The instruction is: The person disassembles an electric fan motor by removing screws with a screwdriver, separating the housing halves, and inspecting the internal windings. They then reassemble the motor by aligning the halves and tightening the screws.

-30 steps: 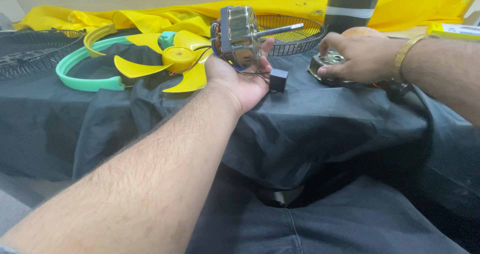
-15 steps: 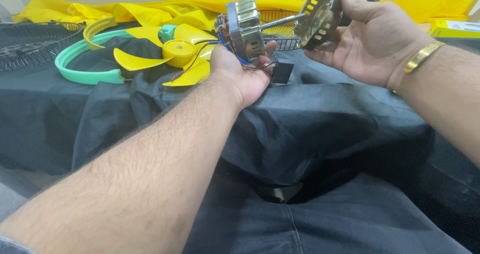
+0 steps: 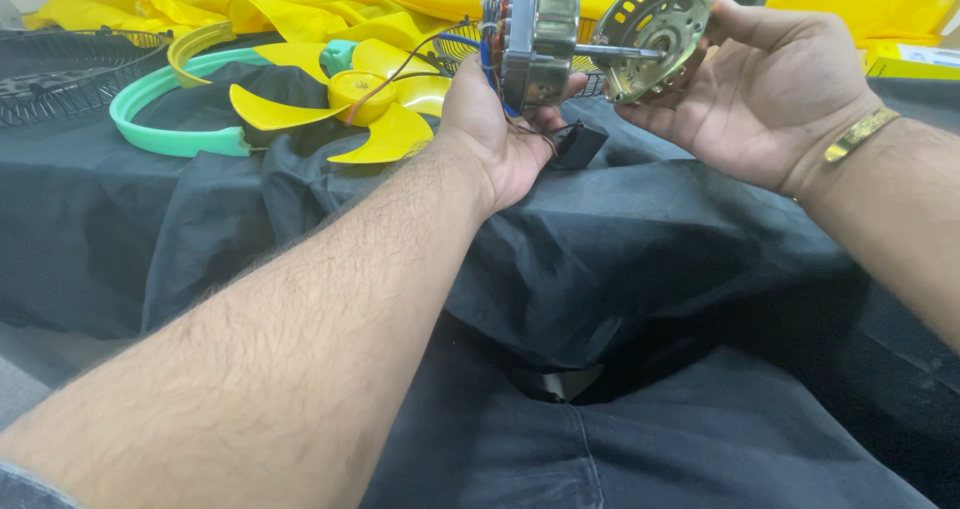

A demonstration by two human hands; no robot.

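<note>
Black cloth (image 3: 650, 259) beneath; left hand (image 3: 495, 134) clasping motor (image 3: 535, 39), right hand (image 3: 760, 89) gripping slotted end cover (image 3: 660, 29) at shaft tip.

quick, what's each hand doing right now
Left hand: closed around the fan motor.
Right hand: holding the round metal end cover on the motor's shaft.

Fan blade (image 3: 355, 104) left of motor (image 3: 535, 39)

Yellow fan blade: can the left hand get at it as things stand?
Probably not right away. The left hand is closed around the motor, so it isn't free. The path itself looks open: the yellow fan blade lies uncovered on the black cloth just left of that hand.
</note>
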